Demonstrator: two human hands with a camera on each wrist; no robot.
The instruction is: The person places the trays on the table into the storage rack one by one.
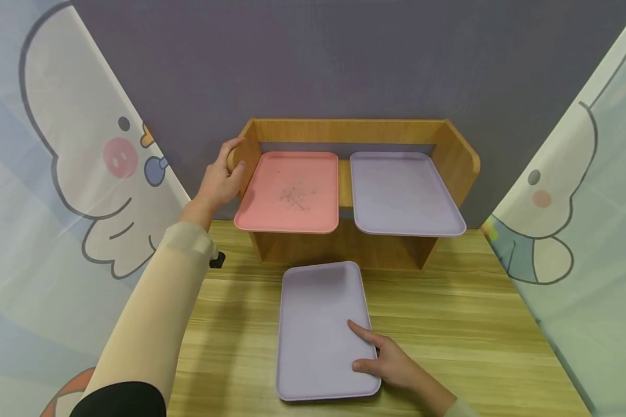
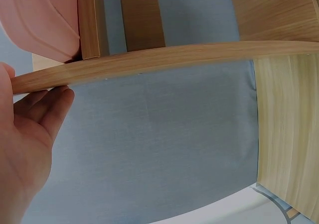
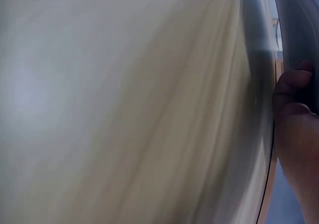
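A small wooden desk shelf (image 1: 344, 132) stands at the back of the table. My left hand (image 1: 219, 185) grips the front edge of its left side panel (image 2: 164, 56), thumb on the inner side and fingers on the outer. Beside that hand, a pink tray (image 1: 294, 191) with a faint plant print lies on the upper board. A lavender tray (image 1: 404, 194) lies to its right, and both overhang the front. On the table, another lavender tray (image 1: 318, 318) is held at its near right edge by my right hand (image 1: 393, 362), thumb on top and some fingers hidden beneath.
Under the upper board is a lower compartment (image 1: 339, 246), partly hidden by the trays. The wood-grain table (image 1: 448, 313) extends to both sides. A grey wall (image 1: 344, 58) rises behind the shelf, with cartoon-printed curtains (image 1: 579, 260) at left and right.
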